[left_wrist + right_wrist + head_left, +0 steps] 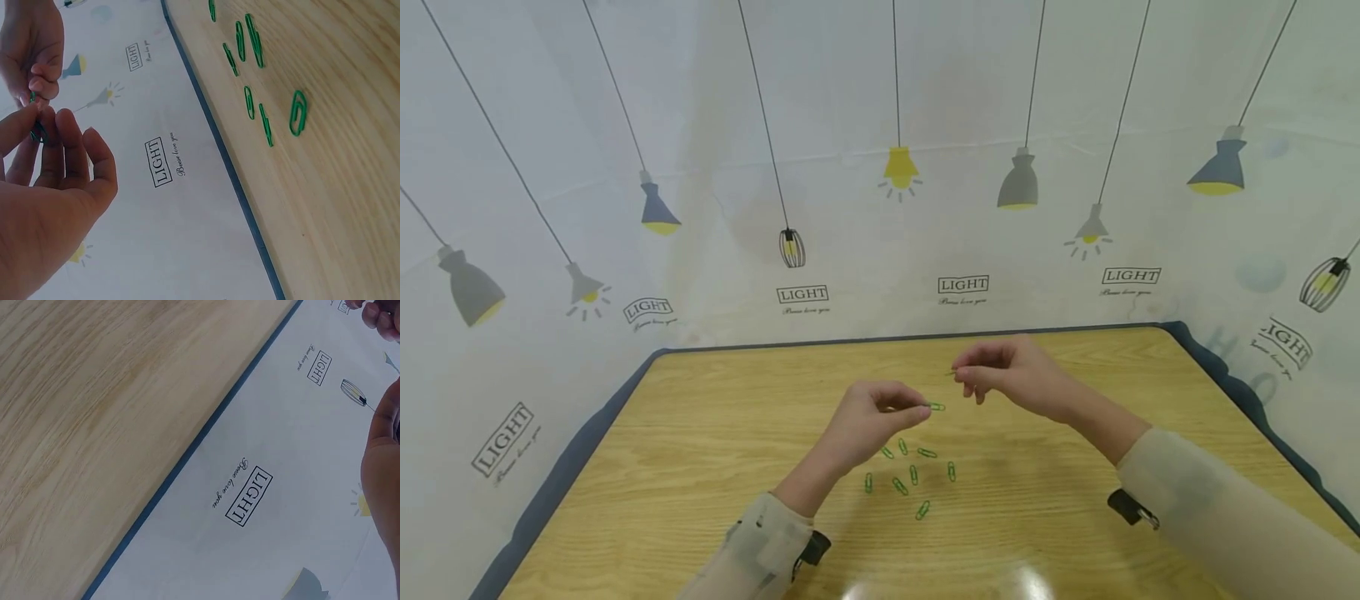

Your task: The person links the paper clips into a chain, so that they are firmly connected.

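My left hand point(874, 421) pinches a green paper clip point(937, 407) between thumb and fingertips, held above the table. Farther back and to the right, my right hand point(1018, 377) pinches another paper clip point(951, 372), which shows only as a thin sliver. In the left wrist view, the left hand's clip point(39, 132) is partly covered by the fingers, and a bit of green point(32, 97) shows at the right hand's fingertips. Several more green paper clips point(913, 475) lie scattered on the wood below the left hand.
The wood-grain table point(715, 467) has a dark blue edge point(850, 340) at the back and sides. Behind it hangs a white sheet point(850, 192) printed with lamps and the word LIGHT. A dark strap with a clip point(1131, 507) hangs at the right sleeve.
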{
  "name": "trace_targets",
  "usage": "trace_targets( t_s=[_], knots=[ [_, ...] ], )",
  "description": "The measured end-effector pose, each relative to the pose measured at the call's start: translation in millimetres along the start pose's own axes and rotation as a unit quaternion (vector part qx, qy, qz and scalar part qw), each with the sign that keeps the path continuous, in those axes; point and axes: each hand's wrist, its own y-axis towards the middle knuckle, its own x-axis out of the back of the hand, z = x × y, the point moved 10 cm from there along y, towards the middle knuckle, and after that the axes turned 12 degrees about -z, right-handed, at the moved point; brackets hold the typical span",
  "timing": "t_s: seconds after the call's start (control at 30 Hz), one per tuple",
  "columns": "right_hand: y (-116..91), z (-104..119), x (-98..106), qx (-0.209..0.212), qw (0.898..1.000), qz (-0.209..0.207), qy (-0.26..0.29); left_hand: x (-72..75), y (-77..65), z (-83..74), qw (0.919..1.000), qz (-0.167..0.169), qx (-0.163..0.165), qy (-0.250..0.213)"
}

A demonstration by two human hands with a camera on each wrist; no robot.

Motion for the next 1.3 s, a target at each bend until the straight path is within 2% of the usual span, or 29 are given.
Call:
trace_targets(
  t_s=[0.17, 0.33, 0.47, 0.83, 1.3],
  knots=[
    [-3, 2, -3, -0.016, 0.999, -0.017, 0.027, 3.8, 0.6, -3.1, 0.9994, -0.029, -0.015, 0.011],
    [-6, 3, -10, -0.023, 0.999, -0.034, 0.032, 9.8, 1.8, -12.3, 0.9939, -0.076, -0.069, 0.042],
    [-9, 3, -15, -0.027, 0.998, -0.041, 0.027, 11.6, 0.9, -20.1, 0.9878, -0.096, -0.103, 0.066],
    [-9, 3, -21, -0.022, 0.999, -0.039, 0.001, 11.7, -3.0, -32.8, 0.9725, -0.120, -0.165, 0.112],
    [-11, -2, -20, -0.027, 0.999, -0.040, 0.004, 12.8, -10.7, -43.7, 0.9555, -0.135, -0.234, 0.118]
  ],
)
